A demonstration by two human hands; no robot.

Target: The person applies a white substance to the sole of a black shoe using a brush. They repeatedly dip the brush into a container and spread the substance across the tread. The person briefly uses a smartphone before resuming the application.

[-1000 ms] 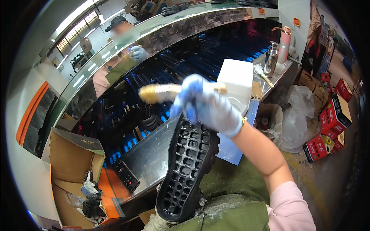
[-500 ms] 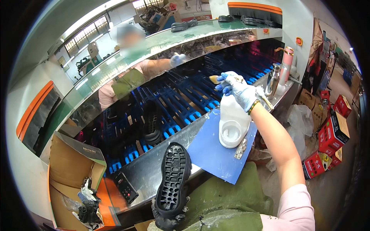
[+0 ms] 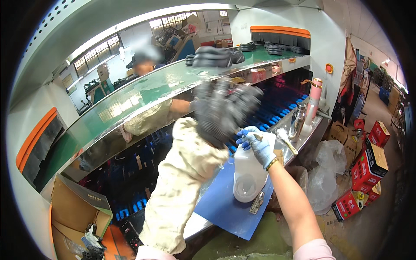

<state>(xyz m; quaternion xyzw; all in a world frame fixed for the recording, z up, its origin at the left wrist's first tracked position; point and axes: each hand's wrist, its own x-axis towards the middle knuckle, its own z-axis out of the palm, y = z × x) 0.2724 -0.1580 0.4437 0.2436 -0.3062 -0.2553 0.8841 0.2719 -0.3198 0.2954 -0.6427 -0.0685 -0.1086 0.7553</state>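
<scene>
My left hand (image 3: 227, 110), in a black glove with a cream sleeve over the forearm, reaches out over the machine opening toward the green belt (image 3: 164, 93). Its fingers look spread, though motion blurs them, and nothing shows in them. Just beyond the fingertips, a blurred black shoe sole (image 3: 211, 57) is at the belt. My right hand (image 3: 258, 147), in a pale blue glove, is closed around a thin brush (image 3: 258, 137), its bristles hidden. That hand is at the upper part of a cut-open white plastic jug (image 3: 250, 175), which lies on a blue board (image 3: 229, 216).
More black soles (image 3: 273, 48) sit farther along the belt. A second brush (image 3: 287, 141), a steel flask (image 3: 297, 122) and a pink bottle (image 3: 315, 95) stand or lie right of the jug. An opened carton (image 3: 78, 197) is at left. A co-worker (image 3: 145, 65) is beyond the belt.
My left hand has swung up and forward from the lower edge, and the sole it held is now near the belt. My right hand has lowered the brush toward the jug. The view has shifted.
</scene>
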